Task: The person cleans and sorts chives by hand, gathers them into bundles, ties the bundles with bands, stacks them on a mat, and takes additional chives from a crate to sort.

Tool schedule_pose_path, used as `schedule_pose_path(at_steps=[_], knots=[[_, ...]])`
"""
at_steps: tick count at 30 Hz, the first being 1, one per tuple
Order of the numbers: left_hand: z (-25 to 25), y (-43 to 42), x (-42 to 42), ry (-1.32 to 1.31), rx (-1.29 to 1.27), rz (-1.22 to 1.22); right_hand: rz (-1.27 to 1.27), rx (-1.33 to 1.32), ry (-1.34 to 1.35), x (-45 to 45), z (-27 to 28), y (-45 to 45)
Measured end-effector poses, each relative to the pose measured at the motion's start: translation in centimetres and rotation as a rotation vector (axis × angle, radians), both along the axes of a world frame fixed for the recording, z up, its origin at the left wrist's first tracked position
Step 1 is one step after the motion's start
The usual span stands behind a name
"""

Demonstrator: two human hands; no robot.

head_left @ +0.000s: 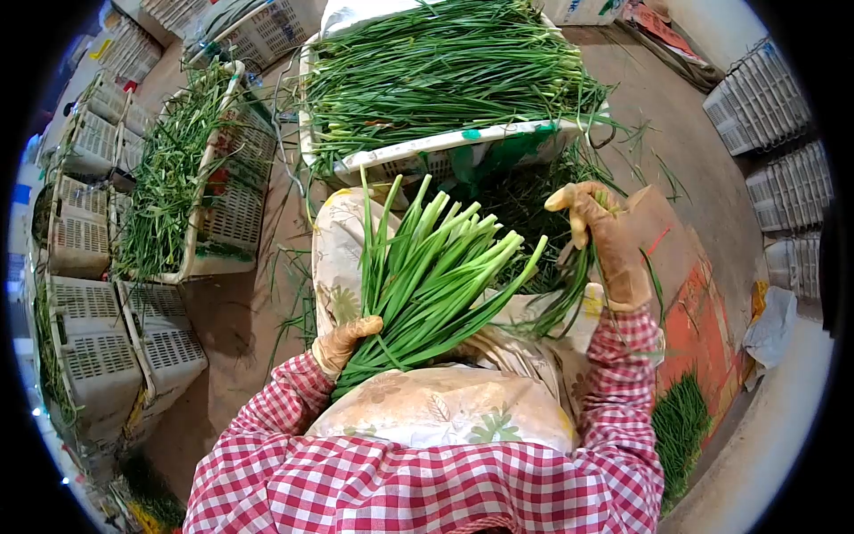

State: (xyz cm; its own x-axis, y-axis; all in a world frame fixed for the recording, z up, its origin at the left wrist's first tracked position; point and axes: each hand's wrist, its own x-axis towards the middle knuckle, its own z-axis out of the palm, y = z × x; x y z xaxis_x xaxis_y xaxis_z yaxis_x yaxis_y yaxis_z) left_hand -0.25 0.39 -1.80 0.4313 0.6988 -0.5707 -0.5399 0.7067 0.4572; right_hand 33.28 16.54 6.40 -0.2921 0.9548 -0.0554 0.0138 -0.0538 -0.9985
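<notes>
A large bunch of long green stalks (436, 267), pale ends up and to the right, lies across my lap. My gloved left hand (345, 345) is wrapped round its lower left part, thumb on top. My gloved right hand (607, 236) is raised to the right of the bunch, apart from it, with its fingers curled round a few loose green leaves (578, 280) that hang down. Ahead of me a white crate (445, 141) is heaped with the same kind of stalks (445, 71). A patterned apron (445, 405) covers my lap.
At the left stands a white crate (203, 200) of tangled leaves, with more crates (98, 334) beside it. Stacked crates (756, 98) line the right wall. Another green bundle (680, 432) lies at the lower right. Loose leaves lie below the front crate.
</notes>
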Motion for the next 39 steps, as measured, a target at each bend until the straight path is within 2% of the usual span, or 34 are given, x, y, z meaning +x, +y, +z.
schedule_pose_path(at_steps=[1, 3, 4, 5, 6, 8, 9, 12, 16, 18, 21, 22, 25, 26, 27, 28, 29, 30, 31, 32, 33, 34, 36, 37, 39], knots=[[-0.5, 0.1, -0.3, 0.014, -0.007, -0.026, -0.002, 0.002, 0.0, -0.8, 1.7, -0.3], [-1.3, -0.1, -0.8, 0.011, 0.025, -0.036, 0.083, 0.146, -0.326, -2.9, 3.8, -0.9], [-0.5, 0.1, -0.5, 0.01, 0.053, -0.042, 0.08, 0.146, -0.327, -3.7, 4.1, -0.4], [0.8, 0.2, 0.1, -0.035, 0.087, -0.029, 0.193, 0.306, -0.51, -4.3, 4.3, 0.8], [-0.3, 0.0, -0.4, -0.034, 0.087, -0.038, 0.304, 0.466, -0.693, -4.8, 4.5, 2.1], [-2.6, -0.5, -1.4, -0.088, 0.139, -0.071, 0.58, -0.001, -0.586, -5.4, 4.6, 4.0], [-2.9, -0.5, -1.5, -0.088, 0.14, -0.085, 0.7, -0.013, -0.594, -5.7, 4.6, 4.7], [0.9, -0.1, 0.0, -0.015, 0.177, -0.049, 0.847, -0.125, -0.629, -7.2, 4.4, 4.8], [0.3, -0.1, -0.1, -0.079, 0.142, -0.052, 0.889, -0.191, -0.506, -8.7, 2.8, 4.5], [-0.7, -0.3, -0.2, -0.107, 0.14, -0.045, 0.855, -0.122, -0.56, -8.4, 3.3, 3.6], [-2.6, -0.6, -0.2, -0.27, 0.09, 0.103, 0.57, 0.125, -0.686, -8.3, 4.1, 1.5], [-2.8, -0.7, -0.2, -0.272, 0.09, 0.11, 0.531, 0.382, -0.74, -8.2, 3.4, 1.1], [-2.0, -0.5, 0.1, -0.275, 0.085, 0.168, 0.26, 0.29, -0.605, -6.9, 4.7, 2.0], [-2.4, -0.8, -0.2, -0.275, 0.084, 0.169, 0.23, 0.385, -0.633, -5.7, 5.6, 3.2], [-3.2, -1.3, -0.6, -0.182, 0.129, 0.172, 0.14, 0.362, -0.594, -4.5, 6.3, 3.9], [-3.6, -1.5, -0.9, -0.088, 0.175, 0.177, 0.009, 0.39, -0.701, -2.6, 6.0, 5.5], [-2.9, -1.6, -0.9, -0.051, 0.2, 0.162, -0.081, 0.476, -0.624, -0.6, 5.7, 6.8], [-3.0, -1.8, -1.0, -0.048, 0.201, 0.172, -0.197, 0.526, -0.657, 1.1, 6.1, 7.5], [-3.2, -2.1, -1.2, -0.16, 0.157, 0.231, -0.313, 0.574, -0.686, 2.5, 6.8, 8.1], [-3.3, -2.4, -1.3, -0.271, 0.114, 0.289, -0.478, 0.533, -0.832, 3.7, 7.8, 8.6], [-2.8, -2.6, -1.3, -0.239, 0.081, 0.312, -0.647, 0.485, -0.977, 4.9, 8.5, 9.2], [-2.6, -2.6, -1.3, -0.235, 0.082, 0.315, -0.645, 0.485, -0.971, 6.5, 8.0, 10.1], [-2.1, -2.6, -1.1, -0.175, 0.098, 0.312, -0.894, 0.811, -1.165, 9.0, 6.3, 11.9], [-1.6, -2.7, -0.9, -0.127, 0.112, 0.308, -0.895, 0.81, -1.168, 8.8, 4.7, 11.8], [-3.4, -3.1, -1.2, -0.175, 0.109, 0.321, -0.592, 0.727, -1.152, 7.9, 1.9, 11.5]])
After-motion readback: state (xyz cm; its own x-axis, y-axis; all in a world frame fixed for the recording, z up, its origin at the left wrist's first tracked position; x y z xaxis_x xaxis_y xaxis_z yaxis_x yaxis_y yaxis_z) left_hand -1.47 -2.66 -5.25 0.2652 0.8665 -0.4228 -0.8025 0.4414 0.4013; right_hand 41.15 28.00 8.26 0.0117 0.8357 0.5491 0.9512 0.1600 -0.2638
